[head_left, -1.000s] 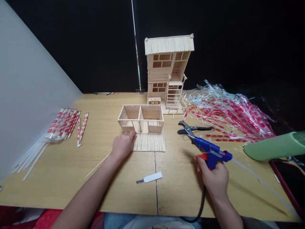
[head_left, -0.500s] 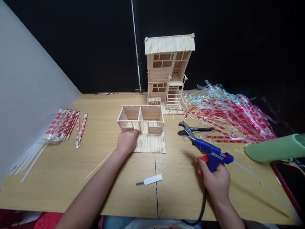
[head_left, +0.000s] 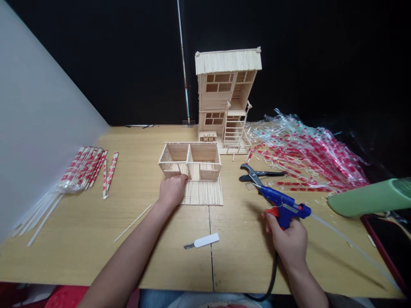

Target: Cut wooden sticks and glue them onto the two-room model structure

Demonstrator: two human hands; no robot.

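Observation:
My left hand (head_left: 172,189) is closed at the front left of a small roofless stick house (head_left: 210,172), its fingertips at the front wall beside the doorway. Whether those fingers pinch a stick or the wall itself is hidden. A floor of sticks (head_left: 204,193) stretches forward from the walls. Wrapped around the handle of a blue hot glue gun (head_left: 282,205) is my right hand (head_left: 289,239), with a finger by the orange trigger. The gun's nozzle points up and left, close to a pair of pliers (head_left: 253,173) on the table.
Behind stands a taller stick house (head_left: 229,94). A white-handled cutter blade (head_left: 205,241) and a loose stick (head_left: 133,223) lie in front. Wrapped chopsticks (head_left: 85,169) and glue sticks (head_left: 38,214) are left; torn wrappers (head_left: 308,158), a green cylinder (head_left: 369,199) and a phone (head_left: 385,244) are right.
My right hand and the glue gun have shifted very slightly left. My left hand stays at the small house's front wall.

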